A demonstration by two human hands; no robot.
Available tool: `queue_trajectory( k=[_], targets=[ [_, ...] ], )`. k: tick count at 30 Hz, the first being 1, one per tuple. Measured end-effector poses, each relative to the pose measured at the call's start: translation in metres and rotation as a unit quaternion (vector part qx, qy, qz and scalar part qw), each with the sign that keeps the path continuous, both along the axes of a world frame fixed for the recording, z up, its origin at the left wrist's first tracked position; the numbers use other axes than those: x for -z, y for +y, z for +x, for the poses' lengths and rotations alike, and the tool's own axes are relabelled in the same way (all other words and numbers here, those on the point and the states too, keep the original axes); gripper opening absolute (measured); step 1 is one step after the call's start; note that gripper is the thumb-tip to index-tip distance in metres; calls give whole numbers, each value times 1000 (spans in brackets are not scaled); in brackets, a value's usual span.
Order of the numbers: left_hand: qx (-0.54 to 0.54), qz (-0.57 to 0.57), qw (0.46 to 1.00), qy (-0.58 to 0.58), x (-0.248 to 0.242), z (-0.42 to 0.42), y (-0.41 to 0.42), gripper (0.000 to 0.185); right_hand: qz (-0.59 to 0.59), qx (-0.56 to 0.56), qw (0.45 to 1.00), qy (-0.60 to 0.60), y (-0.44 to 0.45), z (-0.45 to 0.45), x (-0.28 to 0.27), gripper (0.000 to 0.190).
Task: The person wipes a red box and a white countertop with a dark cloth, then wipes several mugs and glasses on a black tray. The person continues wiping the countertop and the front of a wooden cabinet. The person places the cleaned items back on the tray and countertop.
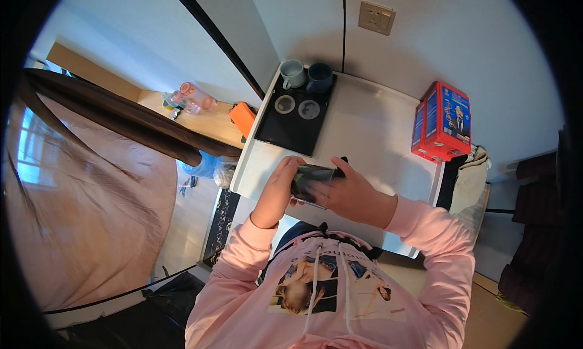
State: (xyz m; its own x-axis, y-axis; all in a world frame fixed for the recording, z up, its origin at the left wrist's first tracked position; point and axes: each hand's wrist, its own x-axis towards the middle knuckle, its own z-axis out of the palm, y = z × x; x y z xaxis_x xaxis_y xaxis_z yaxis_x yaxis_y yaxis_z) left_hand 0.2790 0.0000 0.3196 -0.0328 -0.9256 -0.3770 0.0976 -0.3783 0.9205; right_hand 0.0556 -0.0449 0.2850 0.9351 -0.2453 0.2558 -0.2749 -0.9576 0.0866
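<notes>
In front of the pink hoodie, above the near edge of the white tray table [364, 117], a dark smartphone [306, 178] is held sideways with its glossy screen up. My left hand [278, 185] grips its left end, with fingertips showing below the lower edge. Across the right part of the screen lie the fingers of my right hand [353, 189], blurred by motion. The right thumb points up near the phone's upper right corner, beside a small black part. Whether the right fingers press on the screen or hover over it cannot be told.
A black mat [296, 126] with two round discs lies on the table's left. Behind them stand a pale mug [293, 74] and a dark blue mug [320, 77]. A red and blue printed box [442, 122] stands right. Pink bottles [198, 96] and an orange case [243, 118] rest left.
</notes>
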Motion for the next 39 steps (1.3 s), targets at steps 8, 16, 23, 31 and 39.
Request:
queue_trajectory(
  k=[8,16,23,31,39],
  targets=[
    [-108,-215,964,-117,17,-17,8,33,504,11,845,-179,-4,12,-4,60],
    [-74,-462,866,-176,66,-12,-2,66,828,64,473,-292,6,-6,-8,55],
    [-64,-449,872,-183,71,-20,5,54,794,98,441,-407,4,-9,9,33],
    [104,-151,977,-109,33,-27,16,64,589,146,644,-466,5,-11,7,28],
    [61,-79,984,150,51,-39,17,49,431,162,619,-636,20,25,32,35]
  ],
)
